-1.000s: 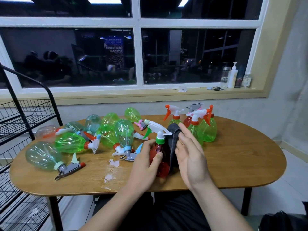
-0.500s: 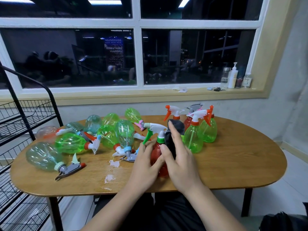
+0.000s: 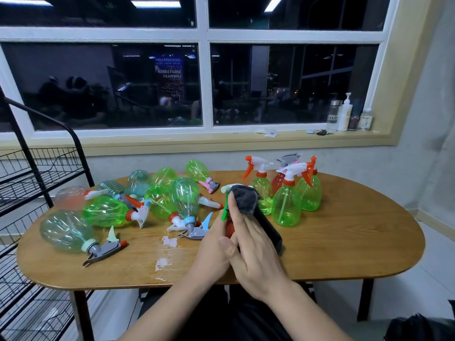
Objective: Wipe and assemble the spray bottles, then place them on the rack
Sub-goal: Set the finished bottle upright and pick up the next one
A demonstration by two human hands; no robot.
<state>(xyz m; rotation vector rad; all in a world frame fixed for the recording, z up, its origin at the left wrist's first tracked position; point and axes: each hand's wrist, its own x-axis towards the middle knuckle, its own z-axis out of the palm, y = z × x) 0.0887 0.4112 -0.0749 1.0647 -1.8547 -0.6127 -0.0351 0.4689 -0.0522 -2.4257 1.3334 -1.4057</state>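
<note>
Broadly, an oval wooden table (image 3: pixel 344 242) fills the middle of the view, with a black wire rack (image 3: pixel 37 173) standing just beside its left end. Across the left half of the table lies a heap of clear green and blue-green plastic spray bottles (image 3: pixel 105 212), all on their sides, touching or overlapping, their trigger heads pointing various ways. Towards the far right stand four upright spray bottles (image 3: pixel 286 205) close together, three green and one red, each with a white or grey trigger head.

At the near edge, both hands meet over one bottle. The left hand (image 3: pixel 214 254) is wrapped around a red plastic spray bottle (image 3: pixel 230 228), holding it upright over the table and apart from both groups. The right hand (image 3: pixel 256 252) lies with its fingers nearly straight over a dark grey cloth (image 3: pixel 243 200), pressing it against the bottle's right side. The cloth drapes over the bottle's white head, and only a green trigger (image 3: pixel 224 212) pokes out on the left.
</note>
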